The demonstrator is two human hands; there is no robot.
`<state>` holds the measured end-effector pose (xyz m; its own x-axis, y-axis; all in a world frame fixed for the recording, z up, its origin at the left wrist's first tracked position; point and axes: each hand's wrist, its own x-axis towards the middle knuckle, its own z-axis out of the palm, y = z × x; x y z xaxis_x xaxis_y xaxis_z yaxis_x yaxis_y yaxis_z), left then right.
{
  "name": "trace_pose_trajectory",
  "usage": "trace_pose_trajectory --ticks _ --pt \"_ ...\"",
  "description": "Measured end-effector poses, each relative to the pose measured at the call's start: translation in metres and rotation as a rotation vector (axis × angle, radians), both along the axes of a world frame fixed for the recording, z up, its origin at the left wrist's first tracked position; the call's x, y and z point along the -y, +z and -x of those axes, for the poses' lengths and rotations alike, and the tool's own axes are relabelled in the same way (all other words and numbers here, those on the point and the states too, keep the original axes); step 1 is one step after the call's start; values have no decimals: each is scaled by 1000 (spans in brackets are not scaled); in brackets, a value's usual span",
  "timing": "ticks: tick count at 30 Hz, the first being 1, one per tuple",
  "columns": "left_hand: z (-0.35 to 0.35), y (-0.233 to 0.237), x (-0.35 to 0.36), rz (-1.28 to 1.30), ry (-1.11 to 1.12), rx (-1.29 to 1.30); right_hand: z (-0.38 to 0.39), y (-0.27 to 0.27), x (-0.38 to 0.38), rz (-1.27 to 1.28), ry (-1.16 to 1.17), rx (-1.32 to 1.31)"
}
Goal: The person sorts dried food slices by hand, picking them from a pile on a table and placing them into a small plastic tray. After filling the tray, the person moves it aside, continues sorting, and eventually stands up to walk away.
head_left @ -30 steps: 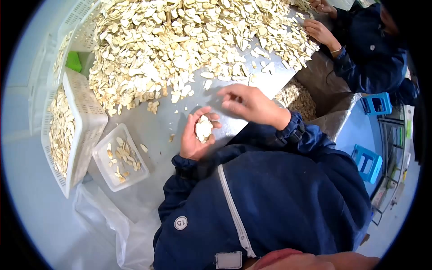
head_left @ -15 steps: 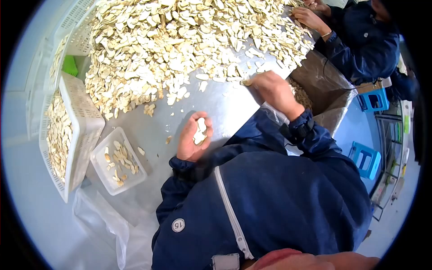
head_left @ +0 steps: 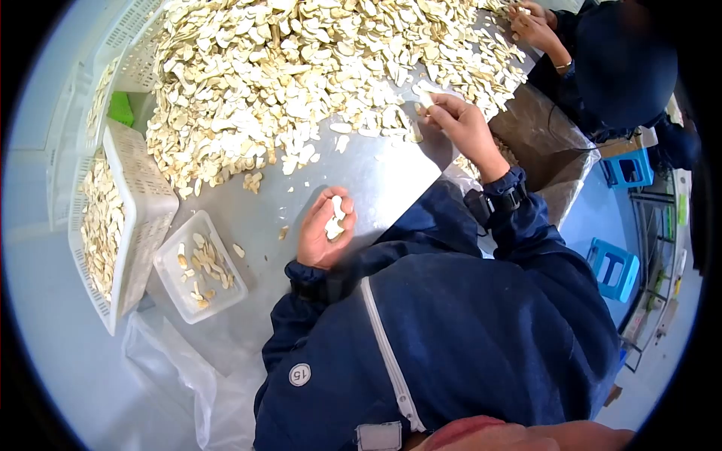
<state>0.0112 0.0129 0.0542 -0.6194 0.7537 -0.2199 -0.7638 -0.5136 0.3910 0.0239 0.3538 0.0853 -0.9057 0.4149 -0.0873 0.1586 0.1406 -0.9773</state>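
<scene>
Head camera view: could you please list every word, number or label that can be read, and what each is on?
"15": on the round white badge on the dark blue jacket.
White rectangular tag beside the zip: no text can be made out.
Pale slices, white basket, clear tray: no writing visible.

Illumination bright, even and cool, coming from overhead. The brushed grey metal table (head_left: 376, 173) carries a soft sheen with no hard glare. Short soft shadows lie just beside the left hand (head_left: 325, 229) and under the right hand (head_left: 459, 124). The pale flat slices (head_left: 333, 222) in both sets of fingers are sharp. Fisheye distortion bends the white perforated plastic basket (head_left: 143, 203), well left of the fingers. A black vignette rings the frame.
</scene>
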Motion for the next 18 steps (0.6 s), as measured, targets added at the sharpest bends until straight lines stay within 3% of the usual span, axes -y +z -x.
trace_pose_trajectory --ticks 3,6,7,10,12,14,17,18 --pt "-1 -10 0 43 15 14 -7 12 29 11 236 65" --pt "-2 20 -13 123 69 99 -25 46 76 23 503 1" --pt "-2 22 -13 135 76 98 -24 45 80 -79 494 -68" --pt "-2 14 -9 96 58 58 -20 32 64 -249 438 138" --pt "1 -14 2 -29 -2 -14 -28 17 49 -329 425 84" --pt "0 -5 1 -18 7 1 -34 2 27 -410 430 27" --pt "1 -6 1 -70 -7 20 -25 8 -9 -690 121 55" --pt "3 -9 1 -98 -18 24 -17 19 -14 -677 57 104"
